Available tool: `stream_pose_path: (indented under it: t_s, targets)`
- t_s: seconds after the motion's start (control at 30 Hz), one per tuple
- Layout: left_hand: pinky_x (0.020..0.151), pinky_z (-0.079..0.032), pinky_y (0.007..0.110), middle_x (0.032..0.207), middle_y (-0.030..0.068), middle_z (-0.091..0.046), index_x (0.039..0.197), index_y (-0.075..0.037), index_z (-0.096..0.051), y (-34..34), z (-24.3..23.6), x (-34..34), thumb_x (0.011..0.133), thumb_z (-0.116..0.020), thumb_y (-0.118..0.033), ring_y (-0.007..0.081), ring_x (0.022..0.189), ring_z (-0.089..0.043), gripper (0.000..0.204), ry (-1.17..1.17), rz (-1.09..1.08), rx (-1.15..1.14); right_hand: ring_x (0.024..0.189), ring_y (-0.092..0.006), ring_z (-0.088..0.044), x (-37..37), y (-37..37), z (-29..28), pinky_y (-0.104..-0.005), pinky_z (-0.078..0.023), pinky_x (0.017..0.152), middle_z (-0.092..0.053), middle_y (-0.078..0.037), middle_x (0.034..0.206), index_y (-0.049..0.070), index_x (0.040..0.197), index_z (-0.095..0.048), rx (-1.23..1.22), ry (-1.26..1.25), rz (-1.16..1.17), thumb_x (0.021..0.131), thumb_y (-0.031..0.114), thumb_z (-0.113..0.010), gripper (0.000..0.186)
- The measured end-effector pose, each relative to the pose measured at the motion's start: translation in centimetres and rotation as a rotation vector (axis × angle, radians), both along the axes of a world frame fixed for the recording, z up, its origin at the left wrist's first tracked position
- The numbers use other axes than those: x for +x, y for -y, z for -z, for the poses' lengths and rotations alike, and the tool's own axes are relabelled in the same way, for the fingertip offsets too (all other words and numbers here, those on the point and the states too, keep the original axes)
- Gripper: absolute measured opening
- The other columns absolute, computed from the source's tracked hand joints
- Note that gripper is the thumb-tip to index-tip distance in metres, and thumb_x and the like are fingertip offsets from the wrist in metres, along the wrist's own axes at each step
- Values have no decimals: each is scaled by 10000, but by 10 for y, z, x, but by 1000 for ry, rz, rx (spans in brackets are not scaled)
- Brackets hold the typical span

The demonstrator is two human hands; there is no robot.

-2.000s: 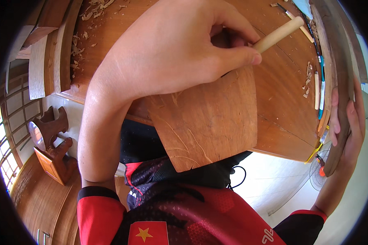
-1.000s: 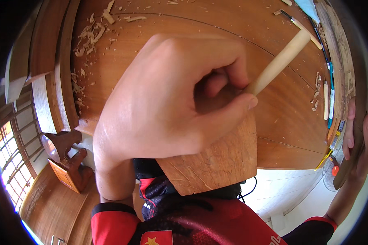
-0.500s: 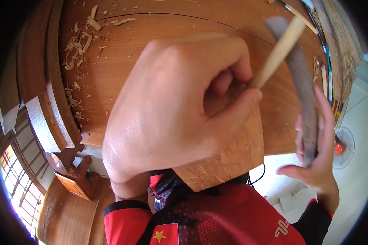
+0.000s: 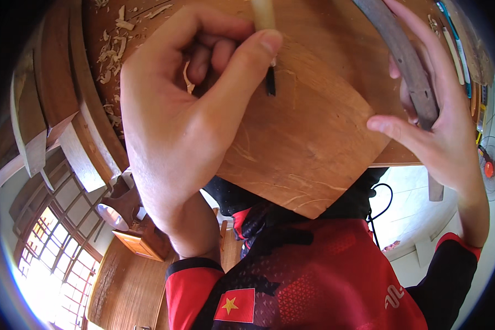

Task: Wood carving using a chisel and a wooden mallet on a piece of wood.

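Observation:
My left hand (image 4: 181, 104) is closed in a pinch around a chisel with a pale wooden handle (image 4: 263, 14). Its narrow dark blade (image 4: 270, 85) points down at a flat brown wooden board (image 4: 313, 132); whether the tip touches the wood I cannot tell. Over on the right, my right hand (image 4: 440, 110) holds a curved grey-brown wooden stick (image 4: 404, 63) loosely. The thumb stands out towards the board, and the other fingers sit partly behind the stick. Its lower end juts out below the palm, while its upper end runs out of view.
Under the board is a brown wooden table (image 4: 335, 33). Curled wood shavings (image 4: 113, 52) lie on its left side. Curved wooden pieces (image 4: 55, 99) rise at the left edge. Slim tools (image 4: 461, 55) line the right edge, and a wooden stool (image 4: 126, 291) stands lower left.
The chisel has swung from a slant over the table to pointing down at the board. My right hand and the stick have risen in view. More of the board shows.

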State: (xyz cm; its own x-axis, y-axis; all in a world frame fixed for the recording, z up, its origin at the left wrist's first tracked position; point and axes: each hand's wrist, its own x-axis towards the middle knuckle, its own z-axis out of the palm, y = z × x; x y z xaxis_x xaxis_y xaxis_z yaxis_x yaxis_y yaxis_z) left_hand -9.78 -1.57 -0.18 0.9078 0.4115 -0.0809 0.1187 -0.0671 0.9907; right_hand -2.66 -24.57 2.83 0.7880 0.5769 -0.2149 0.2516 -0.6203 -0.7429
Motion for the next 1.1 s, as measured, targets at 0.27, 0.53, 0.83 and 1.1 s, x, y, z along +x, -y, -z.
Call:
stream_pose_path:
  t_s: [0.27,0.53,0.83,1.1]
  targets:
    - [791,-400,177,898,16,-667,976,16,-673,-13,-12,-15,914,-711,-74,54,842,-569,116,-165,-10,115,612,-36,-380,2,-10,10,-187,-316,553,-505,-7,1023,145,1563,-330,45,-15,-11,673,264,-901,1064]
    - [760,-383,176,873,6,-656,954,11,-659,-12,-13,-13,913,-713,-68,43,808,-547,104,-179,-42,70,616,-37,-379,15,-7,13,-185,-314,558,-506,-9,1031,142,1563,-330,40,-10,-11,681,283,-895,1057]
    - [757,-398,191,856,45,-657,939,24,-629,-12,-11,-15,910,-706,-61,68,798,-564,118,-174,-50,86,631,-34,-381,22,-12,4,-180,-307,564,-515,-16,1052,134,1563,-330,-27,-50,4,695,339,-883,1049]
    - [760,-414,214,832,71,-653,923,22,-615,-16,-11,-13,911,-691,-82,98,788,-578,129,-171,-19,76,658,-31,-399,28,-8,6,-175,-313,575,-525,-24,1092,114,1569,-307,-72,-90,17,684,416,-892,1103]
